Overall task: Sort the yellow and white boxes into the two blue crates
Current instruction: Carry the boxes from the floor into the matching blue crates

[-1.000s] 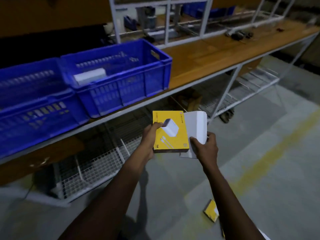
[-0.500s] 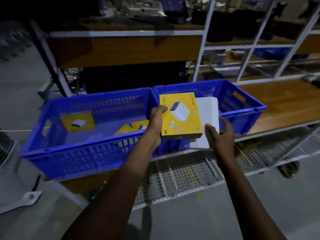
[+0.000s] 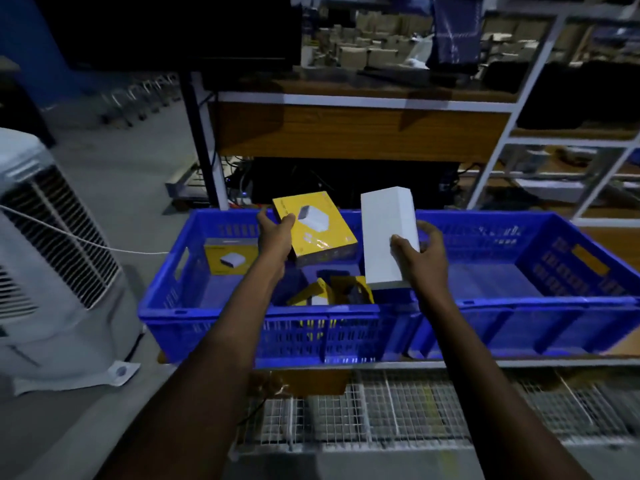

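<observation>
yellow box [image 3: 323,233] over left crate [image 3: 207,317], white box [image 3: 384,237] alongside

A wooden bench [image 3: 621,237] with a white metal front edge carries two blue crates side by side, their near walls roughly in line with that edge. The left crate [image 3: 166,306] sits at the bench's left end; the right crate [image 3: 519,301] is pressed against it, and bare wood shows past its far right corner. Under the top hangs a wire shelf [image 3: 398,410] – white mesh, running the bench's width. The grey floor [image 3: 121,174] lies to the left, and on it stands a white cooler [image 3: 52,271], near the left crate but apart from it.
</observation>
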`<action>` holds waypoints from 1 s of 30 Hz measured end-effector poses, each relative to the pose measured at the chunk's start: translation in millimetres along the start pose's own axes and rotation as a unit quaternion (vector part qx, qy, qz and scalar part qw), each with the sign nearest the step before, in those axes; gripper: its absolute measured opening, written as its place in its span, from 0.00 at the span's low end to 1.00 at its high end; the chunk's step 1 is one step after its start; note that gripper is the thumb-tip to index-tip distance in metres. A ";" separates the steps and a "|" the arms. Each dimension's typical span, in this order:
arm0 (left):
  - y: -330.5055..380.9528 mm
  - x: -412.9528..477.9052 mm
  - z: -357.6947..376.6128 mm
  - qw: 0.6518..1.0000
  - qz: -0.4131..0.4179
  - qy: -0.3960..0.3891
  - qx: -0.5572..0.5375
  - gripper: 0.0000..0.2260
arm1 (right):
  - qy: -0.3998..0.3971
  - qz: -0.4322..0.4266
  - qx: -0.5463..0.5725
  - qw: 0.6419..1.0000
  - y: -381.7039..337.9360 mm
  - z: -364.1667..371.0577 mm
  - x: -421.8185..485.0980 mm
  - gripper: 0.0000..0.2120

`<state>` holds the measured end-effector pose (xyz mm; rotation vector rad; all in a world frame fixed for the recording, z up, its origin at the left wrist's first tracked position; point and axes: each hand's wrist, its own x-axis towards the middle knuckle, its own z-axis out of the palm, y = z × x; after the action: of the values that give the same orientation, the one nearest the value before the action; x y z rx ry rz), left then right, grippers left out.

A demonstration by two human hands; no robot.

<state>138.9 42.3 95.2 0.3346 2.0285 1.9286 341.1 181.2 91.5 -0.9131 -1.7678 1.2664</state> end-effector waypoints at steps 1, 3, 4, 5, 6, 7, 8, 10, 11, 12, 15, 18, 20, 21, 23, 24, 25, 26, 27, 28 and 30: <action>-6.0 6.7 -3.0 0.999 0.005 -0.013 0.050 0.27 | -0.011 -0.005 -0.012 1.000 -2.7 4.9 4.5 0.28; -20.4 15.3 -8.0 0.972 -0.014 -0.095 0.213 0.26 | -0.033 -0.014 -0.043 0.998 -9.2 12.3 12.4 0.32; -27.6 15.5 -8.8 0.939 -0.040 -0.144 0.309 0.26 | -0.044 -0.019 -0.058 0.997 -11.4 14.7 15.7 0.31; -35.0 15.4 -8.7 0.895 -0.060 -0.184 0.402 0.27 | -0.054 -0.027 -0.070 0.996 -11.8 16.9 19.0 0.29; -40.4 14.9 -7.3 0.850 -0.070 -0.211 0.477 0.30 | -0.062 -0.033 -0.079 0.994 -12.2 18.3 21.6 0.27; -42.9 13.3 -4.4 0.820 -0.064 -0.231 0.520 0.32 | -0.064 -0.037 -0.085 0.994 -12.6 18.6 23.0 0.26; -42.7 10.8 -0.2 0.809 -0.052 -0.241 0.533 0.32 | -0.065 -0.037 -0.090 0.993 -13.1 18.4 24.5 0.26; -42.2 10.1 9.4 0.821 -0.009 -0.242 0.517 0.33 | -0.066 -0.038 -0.097 0.992 -12.0 17.0 26.9 0.26; -40.0 9.3 14.3 0.834 0.011 -0.235 0.499 0.33 | -0.067 -0.037 -0.100 0.992 -11.5 15.8 27.0 0.27; -36.9 7.2 19.0 0.846 0.029 -0.227 0.481 0.32 | -0.066 -0.035 -0.102 0.992 -10.8 14.1 26.5 0.27; -26.8 -4.9 34.4 0.886 0.099 -0.209 0.403 0.29 | -0.060 -0.024 -0.094 0.993 -7.6 6.1 23.3 0.28; -11.0 -25.2 52.6 0.929 0.110 -0.219 0.277 0.24 | -0.069 0.013 -0.062 0.996 -3.1 -3.9 17.7 0.32; -6.9 -39.4 67.4 0.939 0.088 -0.257 0.210 0.24 | -0.069 0.036 -0.036 0.996 0.3 -11.8 11.7 0.34; -6.9 -46.1 75.4 0.939 0.076 -0.279 0.187 0.24 | -0.061 0.046 -0.025 0.997 2.4 -16.6 8.6 0.33; -7.1 -59.8 93.1 0.934 0.060 -0.313 0.164 0.26 | -0.037 0.054 -0.018 0.998 8.3 -27.6 3.5 0.24; -6.2 -67.2 102.3 0.931 0.052 -0.325 0.157 0.28 | -0.020 0.058 -0.022 0.998 10.7 -34.0 1.1 0.22; -5.9 -73.7 111.8 0.930 0.044 -0.334 0.149 0.29 | 0.000 0.058 -0.035 0.998 13.1 -41.4 -0.1 0.23; -6.0 -79.9 122.1 0.930 0.036 -0.337 0.140 0.31 | 0.020 0.053 -0.059 0.997 16.3 -49.6 -0.1 0.25; -6.0 -86.5 133.0 0.931 0.033 -0.339 0.130 0.31 | 0.037 0.048 -0.086 0.994 19.5 -59.1 0.7 0.27; -6.5 -92.3 145.1 0.933 0.032 -0.336 0.121 0.31 | 0.047 0.046 -0.107 0.992 22.3 -69.3 2.2 0.28; -7.5 -103.0 170.7 0.939 0.027 -0.326 0.102 0.27 | 0.054 0.049 -0.137 0.988 27.9 -91.8 7.3 0.29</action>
<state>300.1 159.7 88.7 0.9475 1.7610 1.3650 422.2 232.6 85.8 -1.2126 -1.8579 1.0274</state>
